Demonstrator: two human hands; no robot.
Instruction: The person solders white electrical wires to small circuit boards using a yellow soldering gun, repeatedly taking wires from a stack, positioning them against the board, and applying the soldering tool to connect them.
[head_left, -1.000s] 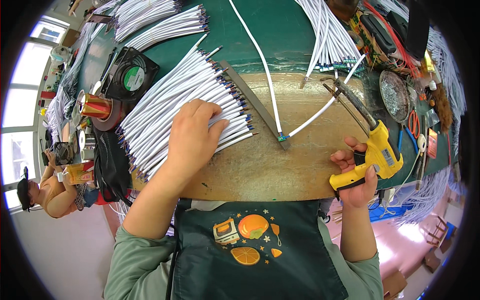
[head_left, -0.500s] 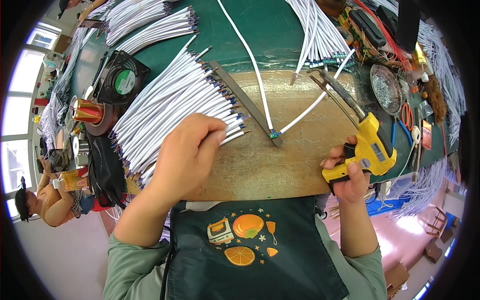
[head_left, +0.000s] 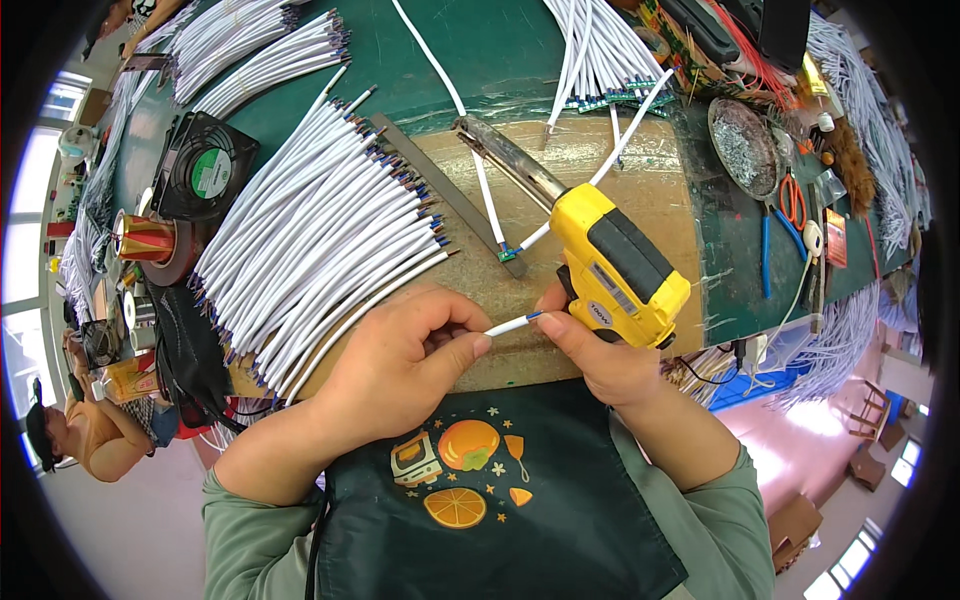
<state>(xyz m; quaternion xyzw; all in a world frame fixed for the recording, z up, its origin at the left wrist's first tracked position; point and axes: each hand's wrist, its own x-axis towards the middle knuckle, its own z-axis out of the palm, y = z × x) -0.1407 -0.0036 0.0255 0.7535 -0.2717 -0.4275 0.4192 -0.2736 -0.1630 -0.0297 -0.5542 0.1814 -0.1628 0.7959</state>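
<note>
Both hands have come together below the cable pile [head_left: 320,240]: our left hand [head_left: 400,350] pinches a white wire [head_left: 508,324], our right hand [head_left: 600,355] grips the yellow gun [head_left: 615,265] and touches the wire's tip.

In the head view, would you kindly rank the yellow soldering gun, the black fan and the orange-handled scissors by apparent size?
1. yellow soldering gun, though it is held nearer the camera
2. black fan, not much smaller
3. orange-handled scissors

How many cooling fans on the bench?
2. One black fan with a green hub label lies flat at the bench's upper left, beside the white cable bundle. A smaller fan sits at the far left edge. Clutter may hide others.
</note>
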